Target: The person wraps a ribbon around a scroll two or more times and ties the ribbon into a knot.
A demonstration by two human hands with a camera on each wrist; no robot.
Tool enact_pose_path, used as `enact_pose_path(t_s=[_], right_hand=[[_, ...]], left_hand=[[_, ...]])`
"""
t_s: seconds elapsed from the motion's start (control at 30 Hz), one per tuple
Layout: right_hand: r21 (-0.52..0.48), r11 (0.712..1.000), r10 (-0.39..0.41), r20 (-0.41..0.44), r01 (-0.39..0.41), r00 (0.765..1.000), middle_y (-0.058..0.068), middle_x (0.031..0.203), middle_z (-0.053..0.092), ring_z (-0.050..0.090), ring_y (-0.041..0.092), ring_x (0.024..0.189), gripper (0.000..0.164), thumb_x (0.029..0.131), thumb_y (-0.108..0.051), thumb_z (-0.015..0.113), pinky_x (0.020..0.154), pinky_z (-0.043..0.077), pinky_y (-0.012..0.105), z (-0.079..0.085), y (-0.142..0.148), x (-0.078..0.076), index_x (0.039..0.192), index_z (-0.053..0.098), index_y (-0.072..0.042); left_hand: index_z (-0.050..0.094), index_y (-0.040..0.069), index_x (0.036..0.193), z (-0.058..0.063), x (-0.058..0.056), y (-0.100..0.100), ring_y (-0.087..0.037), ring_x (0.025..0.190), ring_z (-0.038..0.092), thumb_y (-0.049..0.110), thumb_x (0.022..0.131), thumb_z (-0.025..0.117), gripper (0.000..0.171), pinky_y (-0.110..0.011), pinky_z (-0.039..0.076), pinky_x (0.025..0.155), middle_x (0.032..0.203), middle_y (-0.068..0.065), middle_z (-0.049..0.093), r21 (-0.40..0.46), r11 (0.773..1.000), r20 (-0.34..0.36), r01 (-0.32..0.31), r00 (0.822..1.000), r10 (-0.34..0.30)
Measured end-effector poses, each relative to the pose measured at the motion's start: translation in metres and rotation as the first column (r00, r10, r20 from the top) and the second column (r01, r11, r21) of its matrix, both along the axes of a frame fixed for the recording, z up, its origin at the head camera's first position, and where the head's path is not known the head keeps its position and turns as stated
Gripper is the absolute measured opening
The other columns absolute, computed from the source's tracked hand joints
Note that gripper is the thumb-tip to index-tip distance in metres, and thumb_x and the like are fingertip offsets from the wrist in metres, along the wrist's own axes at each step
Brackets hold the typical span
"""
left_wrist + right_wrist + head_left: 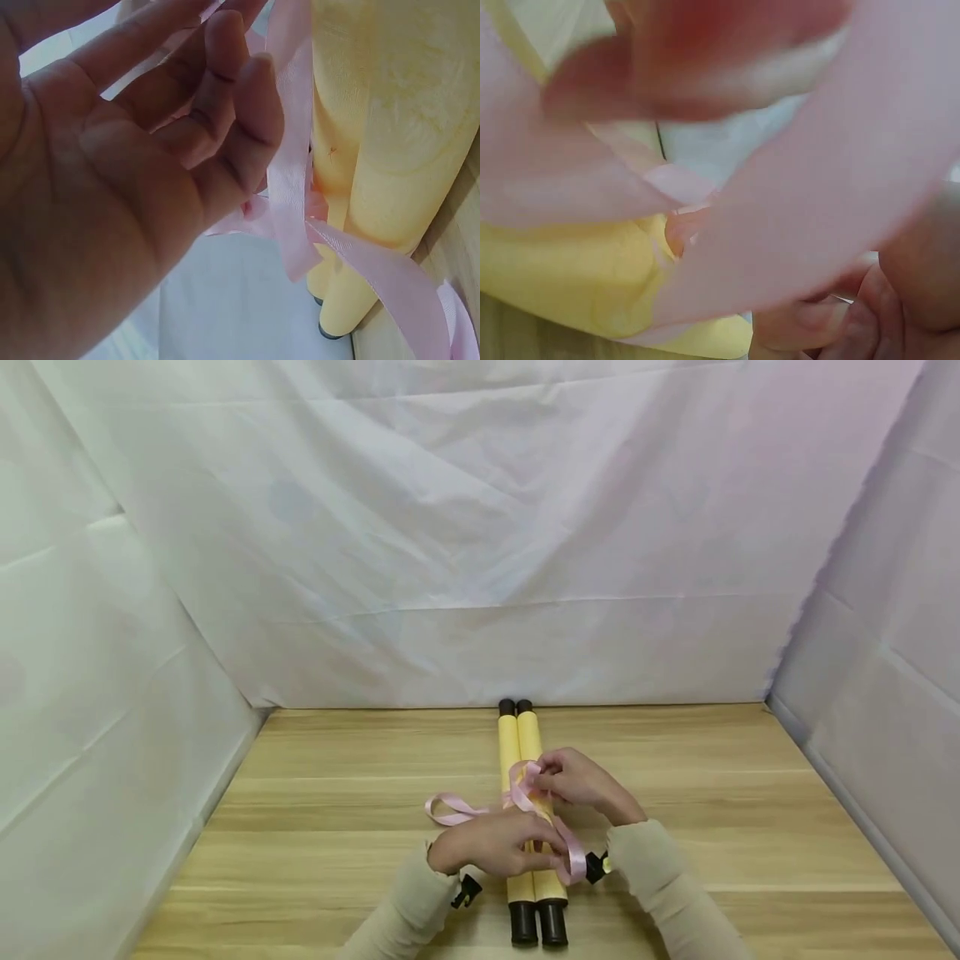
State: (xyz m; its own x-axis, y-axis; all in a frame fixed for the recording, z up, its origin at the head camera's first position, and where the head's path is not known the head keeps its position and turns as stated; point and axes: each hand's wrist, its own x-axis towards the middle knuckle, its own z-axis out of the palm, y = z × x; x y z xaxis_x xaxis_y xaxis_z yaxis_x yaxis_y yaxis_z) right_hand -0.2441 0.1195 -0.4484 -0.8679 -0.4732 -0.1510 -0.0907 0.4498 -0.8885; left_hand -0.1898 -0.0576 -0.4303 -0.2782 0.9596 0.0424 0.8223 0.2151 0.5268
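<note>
Two yellow tubes point(511, 743) with black end caps lie side by side on the table, pointing away from me. A pink satin ribbon point(447, 810) goes around their middle, with one loop lying out to the left. My left hand point(491, 843) reaches across the tubes, pinching a ribbon part that hangs on their right side. On the far right side, my right hand point(581, 779) pinches another ribbon loop above the tubes. Ribbon point(289, 127) hangs beside my left fingers in the left wrist view. Blurred ribbon point(795, 217) covers much of the right wrist view.
The wooden table point(337, 793) ends at a white cloth backdrop point(420, 527), which the tubes' far ends nearly reach. Cloth walls stand at left and right. A black buckle point(467, 892) hangs below my left wrist, and another black buckle point(596, 867) is by my right sleeve.
</note>
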Motion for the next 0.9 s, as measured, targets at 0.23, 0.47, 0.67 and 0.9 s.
enact_pose_path(t_s=[0.23,0.47,0.67,0.9], right_hand=[[0.04,0.999,-0.006,0.023,0.005,1.0,0.013,0.067,0.058,0.036,0.009,0.041,0.013,0.092,-0.011,0.056,0.039,0.033,0.022,0.002,0.002,0.0,0.087,0.066,-0.005],[0.082,0.996,0.033,-0.023,-0.031,0.999,0.015,0.065,0.059,0.033,0.008,0.039,0.015,0.093,-0.012,0.055,0.038,0.031,0.022,0.006,0.005,0.0,0.086,0.067,-0.006],[0.096,0.994,0.053,-0.049,-0.048,0.997,0.018,0.071,0.064,0.036,0.007,0.04,0.015,0.093,-0.012,0.055,0.039,0.032,0.022,0.01,0.005,-0.001,0.087,0.068,-0.006],[0.086,0.996,0.031,-0.034,-0.028,0.999,0.012,0.075,0.066,0.039,0.008,0.044,0.015,0.092,-0.009,0.054,0.04,0.034,0.022,0.009,0.002,-0.001,0.087,0.067,-0.008]], left_hand=[[0.068,0.011,0.101,0.0,0.011,0.011,0.006,0.069,0.048,0.021,0.097,0.053,0.019,-0.007,0.042,0.065,0.08,0.007,0.064,-0.128,0.992,0.034,0.016,0.999,-0.012],[0.065,0.012,0.089,0.006,0.02,0.015,0.005,0.059,0.042,0.02,0.097,0.052,0.017,-0.007,0.036,0.057,0.069,0.007,0.052,-0.181,0.981,0.024,0.067,0.998,-0.064],[0.07,0.01,0.109,0.016,0.01,0.001,0.008,0.069,0.05,0.024,0.095,0.055,0.025,-0.007,0.042,0.065,0.081,0.008,0.066,-0.137,0.986,0.012,-0.099,0.995,0.102],[0.067,0.008,0.106,0.01,-0.013,-0.016,-0.004,0.06,0.052,0.02,0.088,0.065,0.022,-0.018,0.046,0.053,0.085,-0.002,0.067,0.045,0.827,0.14,-0.561,0.823,0.551]])
